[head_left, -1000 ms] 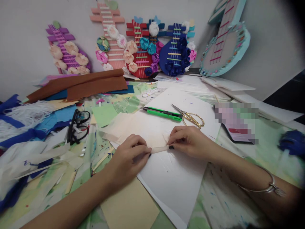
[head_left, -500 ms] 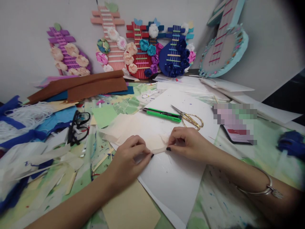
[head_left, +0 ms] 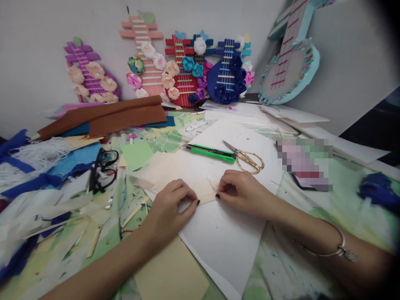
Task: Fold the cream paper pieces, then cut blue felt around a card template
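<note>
A thin cream sheet of crepe paper [head_left: 204,191] lies across a large white sheet [head_left: 225,237], its near edge folded into a narrow strip. My left hand [head_left: 176,202] pinches that edge at the left between thumb and fingertips. At the other end of the strip, my right hand [head_left: 239,191] pinches it the same way. Just beyond the hands rest a green utility knife [head_left: 212,153] with its blade pointing left and gold-handled scissors [head_left: 246,158]. More of the cream paper stretches out to the left, behind my left hand.
Black glasses [head_left: 104,171], a green paper square [head_left: 136,155] and blue and white scraps are on the left. A phone [head_left: 304,166] lies to the right. Brown paper [head_left: 125,114] and several decorated paper instruments, including a red one [head_left: 184,79], line the wall.
The strip at the near edge of the cream paper now lies flatter between my fingers. Both hands keep their pinch, and the view has shifted slightly.
</note>
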A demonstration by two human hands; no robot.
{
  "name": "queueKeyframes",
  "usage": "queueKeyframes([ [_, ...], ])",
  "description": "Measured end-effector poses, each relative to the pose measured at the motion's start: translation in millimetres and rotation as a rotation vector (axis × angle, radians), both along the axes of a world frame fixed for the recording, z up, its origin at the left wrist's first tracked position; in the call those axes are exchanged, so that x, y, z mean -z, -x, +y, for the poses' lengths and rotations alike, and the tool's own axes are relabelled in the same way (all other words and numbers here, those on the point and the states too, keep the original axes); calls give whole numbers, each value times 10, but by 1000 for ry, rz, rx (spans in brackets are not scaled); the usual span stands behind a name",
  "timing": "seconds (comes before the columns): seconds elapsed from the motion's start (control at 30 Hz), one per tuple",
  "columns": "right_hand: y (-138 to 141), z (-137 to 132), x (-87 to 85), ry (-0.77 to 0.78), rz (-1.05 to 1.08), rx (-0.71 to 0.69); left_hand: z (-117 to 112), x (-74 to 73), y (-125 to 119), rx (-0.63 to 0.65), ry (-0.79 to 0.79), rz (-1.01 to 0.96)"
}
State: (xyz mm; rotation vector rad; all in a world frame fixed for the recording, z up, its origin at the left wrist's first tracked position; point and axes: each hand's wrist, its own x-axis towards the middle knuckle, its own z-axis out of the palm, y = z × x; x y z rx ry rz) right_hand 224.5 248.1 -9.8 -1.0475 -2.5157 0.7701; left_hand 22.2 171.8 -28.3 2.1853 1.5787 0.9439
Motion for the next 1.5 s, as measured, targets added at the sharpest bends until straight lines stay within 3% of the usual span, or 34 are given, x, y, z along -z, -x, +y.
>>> queueKeyframes([
  [0.27,2,-21,42,-80,40,-6,16,-3,-18,28,-12,18],
  [0.5,-9,-36,110,-350,141,-321,-24,41,18,173,-168,116],
  [0.73,-42,-7,44,-453,28,-489,-79,-80,96,343,-225,365],
  [0.87,-58,5,-2,-478,-33,-521,-92,-119,101,317,-313,487],
  [0.97,-63,8,-15,-515,-63,-536,-76,-118,115,353,-292,533],
  [1.5,-123,45,-125,-559,-149,-524,-62,-178,158,416,-131,440],
])
